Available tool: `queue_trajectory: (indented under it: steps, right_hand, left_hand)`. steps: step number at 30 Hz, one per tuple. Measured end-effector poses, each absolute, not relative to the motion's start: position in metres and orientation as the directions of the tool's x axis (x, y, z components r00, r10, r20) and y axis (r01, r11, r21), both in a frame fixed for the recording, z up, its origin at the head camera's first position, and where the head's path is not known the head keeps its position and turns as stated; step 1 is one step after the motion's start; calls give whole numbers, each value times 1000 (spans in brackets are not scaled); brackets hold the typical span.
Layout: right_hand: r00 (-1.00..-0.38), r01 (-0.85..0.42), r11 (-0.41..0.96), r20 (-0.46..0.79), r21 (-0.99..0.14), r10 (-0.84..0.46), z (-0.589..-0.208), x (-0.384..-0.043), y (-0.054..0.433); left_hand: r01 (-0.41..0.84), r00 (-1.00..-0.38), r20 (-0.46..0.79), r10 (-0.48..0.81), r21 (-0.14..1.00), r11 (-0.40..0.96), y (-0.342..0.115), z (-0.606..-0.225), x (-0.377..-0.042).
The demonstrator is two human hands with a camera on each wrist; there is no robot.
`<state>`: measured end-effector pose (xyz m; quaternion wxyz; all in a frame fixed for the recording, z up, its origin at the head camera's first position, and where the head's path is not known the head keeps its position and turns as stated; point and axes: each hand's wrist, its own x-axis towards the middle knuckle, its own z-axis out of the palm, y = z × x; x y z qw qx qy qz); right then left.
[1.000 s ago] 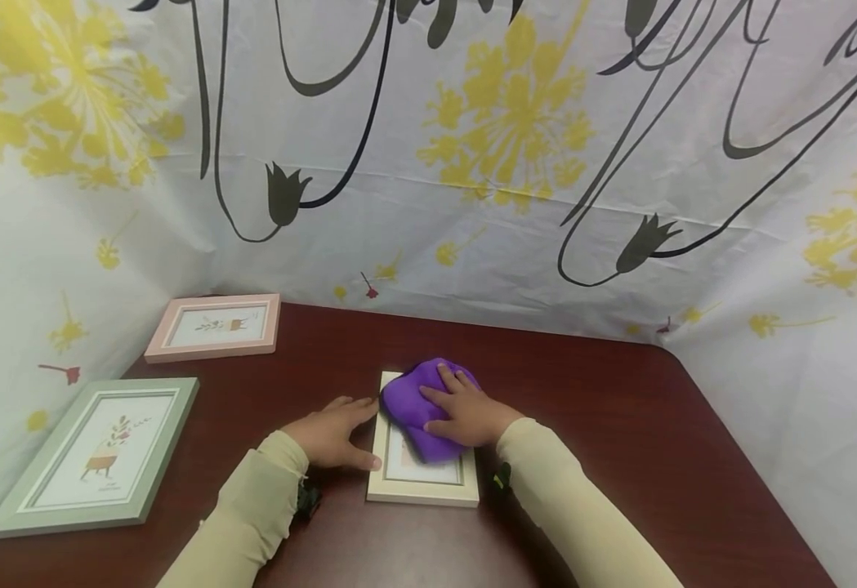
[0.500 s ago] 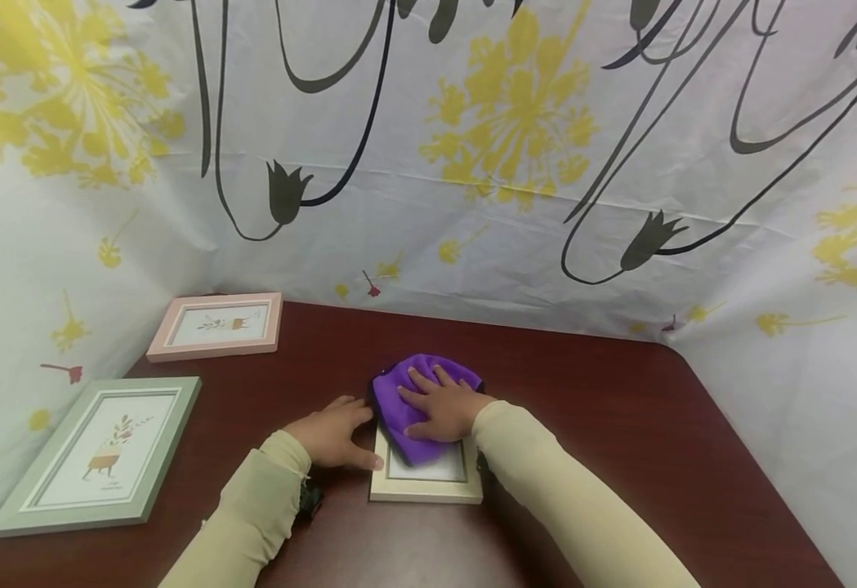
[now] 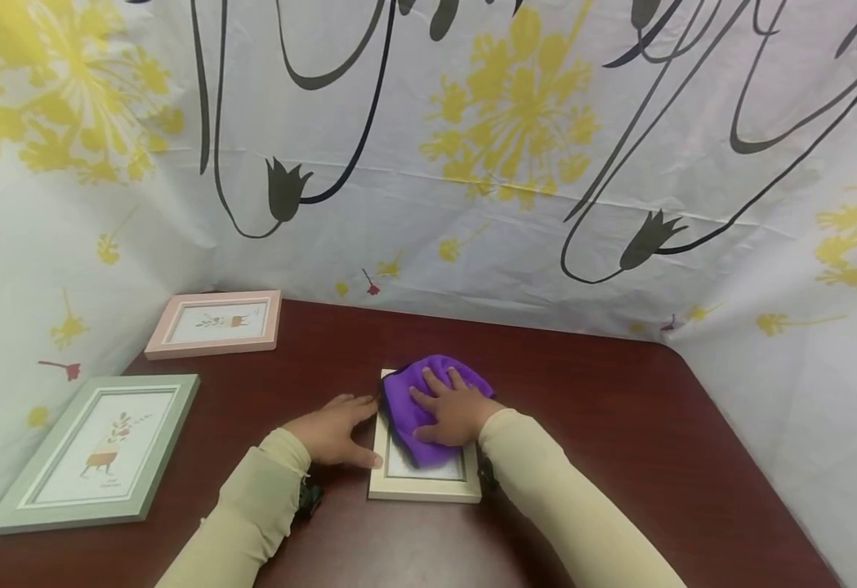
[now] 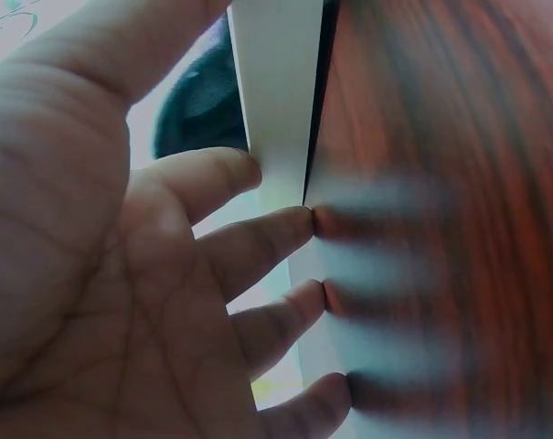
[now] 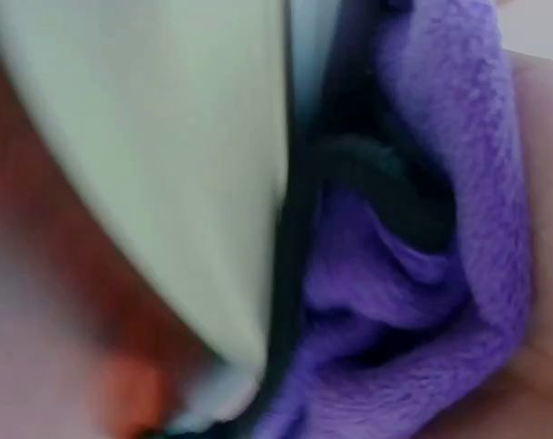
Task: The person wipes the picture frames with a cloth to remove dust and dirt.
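Observation:
A cream picture frame (image 3: pixel 424 488) lies flat on the table, partly covered by a purple cloth (image 3: pixel 403 402) with a dark edge. Spread across the cloth, my right hand (image 3: pixel 456 412) presses it against the frame with fingers fairly straight. My left hand (image 3: pixel 331 433) rests at the frame's left side, thumb and fingers apart. In the left wrist view, fingertips (image 4: pixel 299 224) touch the frame's pale side (image 4: pixel 276 82). The right wrist view shows purple folds (image 5: pixel 482 201) beside the blurred cream edge (image 5: pixel 166 137). Most of the picture under the cloth is hidden.
To the left lies a larger green picture frame (image 3: pixel 156 457), with a pink one (image 3: pixel 272 320) behind it. The dark red-brown table (image 3: pixel 590 392) is bounded by patterned white sheeting (image 3: pixel 369 122) at the back and sides.
The right hand and cloth shifted left over the frame, then back a little to the right. The left hand stays at the frame's left side.

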<state>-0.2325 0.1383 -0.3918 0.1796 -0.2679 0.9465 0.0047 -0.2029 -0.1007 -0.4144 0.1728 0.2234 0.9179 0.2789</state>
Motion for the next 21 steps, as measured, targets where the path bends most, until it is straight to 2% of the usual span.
queue_trajectory:
  steps: [13, 17, 21]
  right_hand:
    - [-628, -638, 728, -379, -251, -680, -386, -204, 152]
    - [-589, -691, 667, -317, -278, -743, -390, -197, 164]
    - [-551, -726, 586, -205, -359, -809, -393, -191, 181]
  left_hand:
    - [328, -837, -177, 519, 597, 732, -102, -411, -201]
    - [322, -840, -176, 513, 600, 733, -101, -412, -200]
    - [323, -838, -180, 515, 596, 735, -101, -410, -199]
